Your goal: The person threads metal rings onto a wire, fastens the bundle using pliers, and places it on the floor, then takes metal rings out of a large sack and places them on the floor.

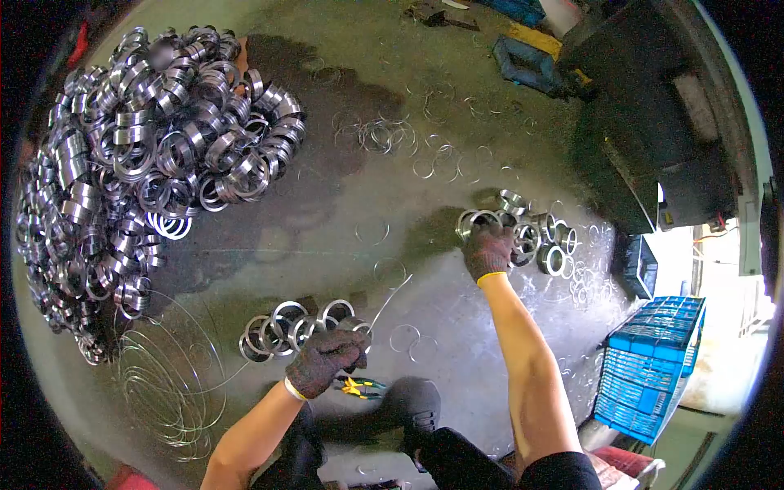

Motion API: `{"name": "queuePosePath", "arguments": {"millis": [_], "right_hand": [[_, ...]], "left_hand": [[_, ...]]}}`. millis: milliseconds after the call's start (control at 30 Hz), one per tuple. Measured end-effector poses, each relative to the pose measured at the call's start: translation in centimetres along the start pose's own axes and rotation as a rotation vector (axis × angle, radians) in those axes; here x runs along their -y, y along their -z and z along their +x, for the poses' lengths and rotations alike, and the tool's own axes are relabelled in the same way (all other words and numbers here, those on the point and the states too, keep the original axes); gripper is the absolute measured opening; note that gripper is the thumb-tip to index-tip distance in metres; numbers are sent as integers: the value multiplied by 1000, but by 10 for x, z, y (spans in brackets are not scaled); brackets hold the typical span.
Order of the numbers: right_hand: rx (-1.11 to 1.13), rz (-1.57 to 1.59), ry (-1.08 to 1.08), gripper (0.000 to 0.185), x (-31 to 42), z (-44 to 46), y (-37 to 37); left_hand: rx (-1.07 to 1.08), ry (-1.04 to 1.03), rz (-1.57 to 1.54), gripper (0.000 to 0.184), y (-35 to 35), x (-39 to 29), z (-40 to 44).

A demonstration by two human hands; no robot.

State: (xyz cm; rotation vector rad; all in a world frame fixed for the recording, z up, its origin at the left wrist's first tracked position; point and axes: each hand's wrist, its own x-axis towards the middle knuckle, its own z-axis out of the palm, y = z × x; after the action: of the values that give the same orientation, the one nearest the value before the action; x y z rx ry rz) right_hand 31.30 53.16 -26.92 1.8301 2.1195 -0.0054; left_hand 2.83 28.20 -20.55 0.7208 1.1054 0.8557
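My left hand (328, 359), in a dark knitted glove, is closed around a thin metal wire (392, 299), whose free end sticks up to the right. Beside and behind this hand stands a short row of shiny metal rings (287, 320); the wire seems to run through them. Just below the hand are pliers (362, 387) with yellow and green handles. My right hand (490, 247), gloved too, reaches forward, its fingers closed on a metal ring (467, 222) at the edge of a small group of loose rings (554, 260). The fingertips are partly hidden.
A large heap of metal rings (175, 139) fills the left. Coiled loose wire (167, 392) lies in front of it. Thin wire hoops (384, 135) are scattered over the grey floor. Blue plastic crates (649, 367) stand at the right, below dark machinery (645, 106).
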Motion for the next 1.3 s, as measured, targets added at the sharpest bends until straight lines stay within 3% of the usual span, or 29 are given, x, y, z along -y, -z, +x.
{"name": "queuePosePath", "arguments": {"millis": [67,100,133,200,233,333,400,467,533,567,600,667,733,767,800,833,867,900,967,1000,1067,1100,1133,1167,1200,1267,1300], "right_hand": [[-43,-48,137,38,5,5,-11],[-229,37,135,37,6,10,-26],[-230,41,133,37,4,14,-38],[-105,36,-14,35,6,18,-48],[-123,52,-236,32,4,33,-73],[-16,210,-121,33,4,15,-8],[63,383,-223,35,-1,1,16],[236,1356,-81,30,-15,-26,37],[319,1850,-49,25,-11,-65,75],[413,1876,93,26,-12,-79,90],[445,1444,233,32,-16,-95,115],[549,1633,380,41,-4,-121,119],[699,1115,558,52,10,-137,132],[592,1313,633,49,33,-151,142],[308,568,898,45,50,-153,152],[211,535,906,49,62,-164,136],[115,502,911,53,72,-175,127],[117,502,916,53,73,-180,123],[78,549,758,45,75,-190,124],[78,544,758,45,78,-193,119],[400,1326,2,40,81,-197,109],[517,1560,-182,37,77,-196,111],[502,1555,-194,37,76,-197,106],[557,1598,-281,35,77,-196,94],[616,1642,-368,34,79,-195,92],[578,1643,-326,31,77,-198,104],[539,1651,-289,31,79,-199,111]], "left_hand": [[21,2,62,21,1,2,4],[22,5,67,21,-1,-2,5],[31,13,29,22,-3,-7,5],[35,24,-11,22,-7,-10,8],[51,17,-22,23,-8,-9,8],[45,1,31,23,-9,-9,12],[38,-8,88,24,-11,-9,13],[58,-75,176,24,-14,-11,15],[56,-93,84,25,-15,9,19],[56,-103,-7,26,-16,16,18],[59,-101,-9,26,-18,10,16],[122,-146,263,25,-21,-6,17],[104,-173,317,25,-25,1,17],[123,-271,750,25,-23,15,21],[139,-361,1184,25,-20,21,22],[175,-234,879,38,-16,25,18],[151,-153,642,38,-14,27,13],[161,-178,638,40,-12,27,9],[174,-204,628,43,-8,33,5],[211,-316,775,48,-5,42,8],[255,-444,916,55,-8,42,10],[233,-472,818,60,-12,35,8],[213,-499,719,66,-17,29,7],[307,-12,-5,70,-19,32,1],[320,-18,-8,70,-17,45,-1],[257,-16,41,62,-15,59,3],[226,-312,646,54,-15,53,2]]}}
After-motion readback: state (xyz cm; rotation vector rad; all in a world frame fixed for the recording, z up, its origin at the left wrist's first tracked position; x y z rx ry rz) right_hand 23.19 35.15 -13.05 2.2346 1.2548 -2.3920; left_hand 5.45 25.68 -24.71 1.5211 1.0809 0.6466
